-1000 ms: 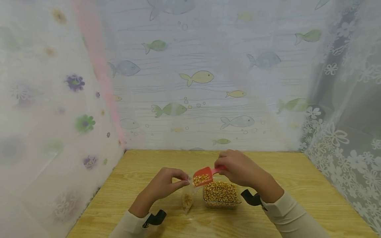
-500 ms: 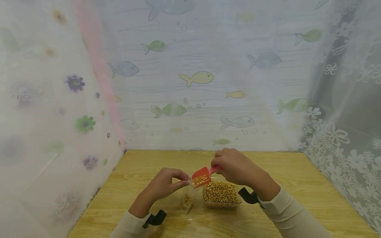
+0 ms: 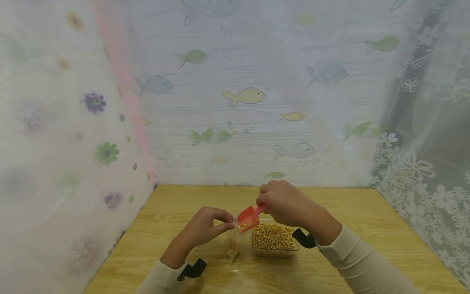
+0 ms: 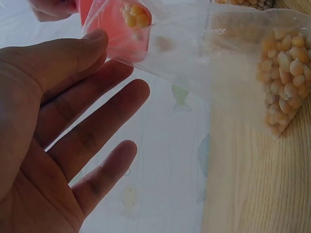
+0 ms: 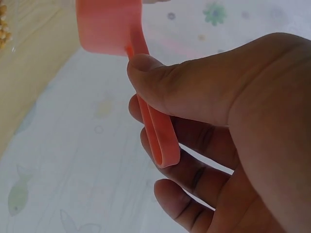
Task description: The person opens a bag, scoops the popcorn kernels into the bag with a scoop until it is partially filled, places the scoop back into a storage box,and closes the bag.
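My left hand (image 3: 205,226) pinches the rim of a small clear plastic bag (image 3: 232,245) between thumb and forefinger, holding its mouth up; corn kernels (image 4: 286,77) lie in the bag's bottom. My right hand (image 3: 284,202) pinches the handle of a red plastic scoop (image 3: 247,217) and tips it into the bag's mouth. A few kernels remain in the scoop (image 4: 133,14), seen through the bag wall. In the right wrist view the scoop handle (image 5: 155,131) sits between thumb and fingers. A clear tub of corn kernels (image 3: 273,239) stands on the wooden table under my right hand.
The wooden table (image 3: 367,228) is enclosed by sheer curtains: a fish-print one (image 3: 246,96) at the back, flowered ones at left (image 3: 55,155) and right (image 3: 422,175). Cream sleeves cover both forearms, with black wrist mounts (image 3: 192,270).
My right hand has moved left and tilted the scoop down into the bag's mouth; fewer kernels show in the scoop. The left hand and bag have stayed put.
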A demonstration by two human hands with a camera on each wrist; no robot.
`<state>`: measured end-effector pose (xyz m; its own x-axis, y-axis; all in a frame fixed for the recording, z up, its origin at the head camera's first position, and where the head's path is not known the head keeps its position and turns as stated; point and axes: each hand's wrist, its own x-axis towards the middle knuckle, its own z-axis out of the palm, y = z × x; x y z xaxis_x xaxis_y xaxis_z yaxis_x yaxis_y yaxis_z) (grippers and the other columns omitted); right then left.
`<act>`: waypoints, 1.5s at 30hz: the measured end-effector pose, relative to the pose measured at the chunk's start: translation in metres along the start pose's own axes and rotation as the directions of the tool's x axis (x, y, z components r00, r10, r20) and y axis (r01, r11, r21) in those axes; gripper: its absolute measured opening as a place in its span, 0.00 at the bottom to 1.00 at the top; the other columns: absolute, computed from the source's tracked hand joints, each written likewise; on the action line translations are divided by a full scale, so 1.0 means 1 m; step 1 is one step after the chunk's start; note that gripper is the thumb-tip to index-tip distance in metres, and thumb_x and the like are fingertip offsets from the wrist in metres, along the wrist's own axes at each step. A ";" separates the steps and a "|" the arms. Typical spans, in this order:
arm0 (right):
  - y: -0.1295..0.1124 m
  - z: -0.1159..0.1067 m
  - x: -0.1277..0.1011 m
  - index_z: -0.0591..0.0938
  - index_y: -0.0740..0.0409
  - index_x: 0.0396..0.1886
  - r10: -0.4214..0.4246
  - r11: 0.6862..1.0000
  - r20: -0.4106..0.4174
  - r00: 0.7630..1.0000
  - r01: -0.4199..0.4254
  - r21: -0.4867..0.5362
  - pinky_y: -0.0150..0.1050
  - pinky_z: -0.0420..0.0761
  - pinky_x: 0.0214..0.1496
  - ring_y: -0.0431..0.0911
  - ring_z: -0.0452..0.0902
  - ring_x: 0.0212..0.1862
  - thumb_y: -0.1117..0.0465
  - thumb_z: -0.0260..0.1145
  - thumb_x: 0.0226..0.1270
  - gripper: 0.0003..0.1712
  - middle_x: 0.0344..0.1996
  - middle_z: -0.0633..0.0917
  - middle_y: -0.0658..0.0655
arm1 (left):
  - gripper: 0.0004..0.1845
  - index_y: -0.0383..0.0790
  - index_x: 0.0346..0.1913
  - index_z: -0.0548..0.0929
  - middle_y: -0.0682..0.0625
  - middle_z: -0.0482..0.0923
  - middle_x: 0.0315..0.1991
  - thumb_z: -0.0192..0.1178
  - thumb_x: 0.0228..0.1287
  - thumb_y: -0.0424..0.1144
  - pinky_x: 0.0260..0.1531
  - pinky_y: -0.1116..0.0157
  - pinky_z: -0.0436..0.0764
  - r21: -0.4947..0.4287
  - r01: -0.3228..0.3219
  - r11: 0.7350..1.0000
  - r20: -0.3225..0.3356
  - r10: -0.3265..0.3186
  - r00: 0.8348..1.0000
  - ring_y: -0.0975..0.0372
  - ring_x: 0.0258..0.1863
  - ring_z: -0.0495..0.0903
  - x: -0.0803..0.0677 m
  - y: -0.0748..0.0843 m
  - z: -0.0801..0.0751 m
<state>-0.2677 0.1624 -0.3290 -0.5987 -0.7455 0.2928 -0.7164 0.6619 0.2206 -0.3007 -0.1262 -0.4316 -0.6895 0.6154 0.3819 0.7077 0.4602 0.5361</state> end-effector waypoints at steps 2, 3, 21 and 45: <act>-0.001 -0.001 0.002 0.89 0.44 0.34 -0.004 1.000 0.012 1.000 0.004 -0.023 0.38 0.79 0.40 0.41 0.74 0.34 0.55 0.80 0.61 0.06 0.30 0.81 0.42 | 0.08 0.57 0.44 0.90 0.64 0.88 0.45 0.65 0.72 0.53 0.47 0.63 0.87 -0.006 0.003 1.000 0.001 -0.003 1.000 0.70 0.45 0.87 0.000 0.001 0.000; -0.002 -0.001 0.002 0.88 0.44 0.34 -0.007 0.999 0.016 1.000 0.007 -0.034 0.38 0.79 0.39 0.40 0.74 0.34 0.55 0.80 0.61 0.06 0.30 0.81 0.42 | 0.08 0.57 0.44 0.90 0.64 0.88 0.45 0.65 0.72 0.53 0.47 0.63 0.87 -0.007 0.004 1.000 0.002 -0.004 1.000 0.70 0.45 0.87 0.000 0.001 0.000; -0.006 -0.009 0.003 0.87 0.47 0.36 -0.045 0.987 0.025 0.999 0.049 -0.152 0.36 0.78 0.37 0.42 0.72 0.33 0.55 0.83 0.57 0.12 0.31 0.81 0.45 | 0.07 0.56 0.45 0.90 0.63 0.89 0.45 0.66 0.72 0.51 0.47 0.57 0.88 -0.015 -0.018 1.000 0.002 0.018 1.000 0.70 0.45 0.87 0.001 0.000 -0.001; -0.004 -0.001 -0.008 0.88 0.49 0.35 0.004 1.000 -0.051 0.999 -0.005 -0.004 0.36 0.78 0.37 0.42 0.74 0.34 0.59 0.80 0.61 0.07 0.32 0.81 0.45 | 0.07 0.51 0.45 0.91 0.63 0.89 0.43 0.68 0.71 0.47 0.46 0.55 0.88 -0.019 0.011 1.000 0.002 -0.011 1.000 0.71 0.43 0.87 -0.001 0.005 -0.003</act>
<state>-0.2593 0.1660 -0.3311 -0.5828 -0.7376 0.3409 -0.7121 0.6657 0.2231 -0.2971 -0.1260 -0.4272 -0.6970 0.6115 0.3745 0.6969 0.4546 0.5548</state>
